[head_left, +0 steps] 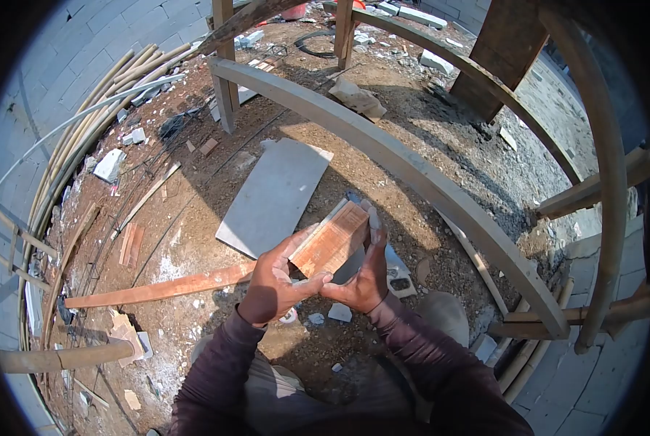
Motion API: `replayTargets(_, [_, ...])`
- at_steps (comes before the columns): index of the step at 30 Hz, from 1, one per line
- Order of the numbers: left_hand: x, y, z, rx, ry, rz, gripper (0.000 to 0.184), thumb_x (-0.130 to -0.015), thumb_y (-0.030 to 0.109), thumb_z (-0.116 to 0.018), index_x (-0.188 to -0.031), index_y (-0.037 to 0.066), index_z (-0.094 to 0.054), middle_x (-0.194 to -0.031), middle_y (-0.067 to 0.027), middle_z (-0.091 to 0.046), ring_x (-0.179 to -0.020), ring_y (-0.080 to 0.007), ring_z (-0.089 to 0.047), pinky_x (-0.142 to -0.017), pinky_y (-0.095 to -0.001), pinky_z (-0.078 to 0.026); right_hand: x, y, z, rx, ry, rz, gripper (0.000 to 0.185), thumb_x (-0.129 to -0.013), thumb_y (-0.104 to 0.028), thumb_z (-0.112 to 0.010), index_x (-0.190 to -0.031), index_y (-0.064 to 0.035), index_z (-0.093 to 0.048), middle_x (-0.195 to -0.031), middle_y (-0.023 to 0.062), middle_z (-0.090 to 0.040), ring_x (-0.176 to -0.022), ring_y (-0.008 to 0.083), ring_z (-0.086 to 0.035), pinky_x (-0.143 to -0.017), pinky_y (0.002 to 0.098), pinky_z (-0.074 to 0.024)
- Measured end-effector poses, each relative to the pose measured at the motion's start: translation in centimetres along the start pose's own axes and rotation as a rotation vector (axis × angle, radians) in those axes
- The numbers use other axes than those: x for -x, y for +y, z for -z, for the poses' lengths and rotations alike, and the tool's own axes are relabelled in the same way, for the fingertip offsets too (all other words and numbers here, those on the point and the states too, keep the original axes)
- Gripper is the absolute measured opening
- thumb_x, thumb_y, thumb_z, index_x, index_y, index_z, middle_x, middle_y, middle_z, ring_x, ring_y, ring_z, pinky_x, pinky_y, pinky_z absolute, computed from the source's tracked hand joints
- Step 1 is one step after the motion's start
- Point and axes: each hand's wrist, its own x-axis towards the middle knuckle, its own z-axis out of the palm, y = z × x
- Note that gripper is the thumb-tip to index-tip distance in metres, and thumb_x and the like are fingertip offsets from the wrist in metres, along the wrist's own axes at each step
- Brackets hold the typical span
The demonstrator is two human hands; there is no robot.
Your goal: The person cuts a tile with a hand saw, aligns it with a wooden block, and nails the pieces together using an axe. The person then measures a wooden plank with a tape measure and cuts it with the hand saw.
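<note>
Both hands grip a short reddish-brown wood block [332, 238] in front of my body, tilted up to the right. A paler strip runs along its upper left edge; whether that is a second piece I cannot tell. My left hand [273, 282] wraps its lower left side, and my right hand [368, 275] closes round its right side. The two thumbs come close together at the near end. Beyond the block a grey flat panel [275, 192] lies on the ground. A long reddish plank [161, 288] reaches from the left towards my left hand.
A timber beam [405, 171] crosses ahead and to the right, joined to an upright post [225, 91]. Bamboo poles [78, 138] lie along the block wall [85, 65] at left. Another bamboo pole [63, 357] juts in at lower left. Rubble and wood scraps [130, 243] litter the soil.
</note>
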Motion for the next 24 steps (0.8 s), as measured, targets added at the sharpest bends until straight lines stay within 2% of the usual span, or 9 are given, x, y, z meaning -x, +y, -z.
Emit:
replayTargets(5, [0.3,-0.2,0.1,0.003,0.001,0.002,0.074,-0.084,0.002,-0.080,-0.148,-0.006,-0.044,-0.138,-0.0137,-0.059,-0.127,-0.0185,-0.056,-0.108,-0.0339,-0.046,0.8,1.1,-0.8,-0.117,0.001,-0.002,0.135,-0.061,-0.038,-0.094,-0.157,0.0009,-0.007,-0.150,0.0239,-0.034,-0.137,0.0367,-0.044,-0.114,0.0473,-0.0363])
replayTargets(10, [0.3,0.4,0.3,-0.071,-0.035,0.029,0.074,-0.085,-0.002,-0.077,-0.149,-0.007,-0.040,-0.140,-0.0143,-0.057,-0.129,-0.0204,-0.056,-0.110,-0.0353,-0.047,0.6,0.3,-0.2,-0.049,0.002,-0.001,0.135,-0.061,-0.037,-0.095,-0.157,0.0005,-0.008,-0.149,0.0233,-0.034,-0.136,0.0364,-0.045,-0.113,0.0477,-0.0371])
replayTargets(13, [0.3,0.2,0.1,-0.017,-0.004,0.004,0.074,-0.083,0.006,-0.082,-0.146,-0.007,-0.046,-0.135,-0.0144,-0.061,-0.123,-0.0167,-0.057,-0.105,-0.0323,-0.047,0.5,0.4,-0.1,-0.060,-0.012,-0.014,0.135,-0.060,-0.037,-0.095,-0.156,0.0011,-0.009,-0.148,0.0234,-0.033,-0.136,0.0370,-0.044,-0.113,0.0484,-0.0375])
replayTargets(15, [0.4,0.1,0.4,-0.079,-0.035,-0.002,0.073,-0.085,0.001,-0.078,-0.148,-0.006,-0.042,-0.138,-0.0143,-0.058,-0.127,-0.0190,-0.057,-0.108,-0.0341,-0.047,0.3,0.2,0.0,-0.053,-0.003,-0.005,0.134,-0.060,-0.037,-0.095,-0.156,0.0017,-0.009,-0.147,0.0237,-0.033,-0.136,0.0373,-0.043,-0.113,0.0489,-0.0376])
replayTargets(18, [0.3,0.1,0.6,-0.120,-0.052,0.000,0.072,-0.086,-0.002,-0.076,-0.148,-0.006,-0.041,-0.139,-0.0138,-0.057,-0.128,-0.0194,-0.057,-0.109,-0.0342,-0.047,0.6,0.4,-0.2,-0.088,-0.007,-0.019,0.136,-0.059,-0.038,-0.095,-0.157,-0.0011,-0.009,-0.155,0.0269,-0.028,-0.144,0.0455,-0.031,-0.118,0.0519,-0.0326])
replayTargets(21, [0.3,-0.2,0.9,-0.143,-0.040,-0.023,0.069,-0.086,-0.001,-0.076,-0.147,-0.006,-0.043,-0.138,-0.0125,-0.057,-0.127,-0.0180,-0.056,-0.108,-0.0329,-0.046,0.4,0.5,0.3,-0.063,-0.060,-0.006,0.138,-0.062,-0.043,-0.096,-0.158,-0.0002,-0.006,-0.157,0.0257,-0.026,-0.145,0.0422,-0.031,-0.118,0.0504,-0.0326])
replayTargets(24, [0.3,0.9,1.6,-0.131,-0.045,-0.028,0.066,-0.084,0.006,-0.079,-0.143,-0.004,-0.051,-0.130,-0.0124,-0.064,-0.120,-0.0148,-0.058,-0.104,-0.0321,-0.047,0.0,0.7,0.6,-0.480,-0.001,-0.013,0.124,-0.075,-0.052,-0.087,-0.158,0.0023,-0.013,-0.152,0.0245,-0.036,-0.141,0.0362,-0.041,-0.115,0.0463,-0.0373])
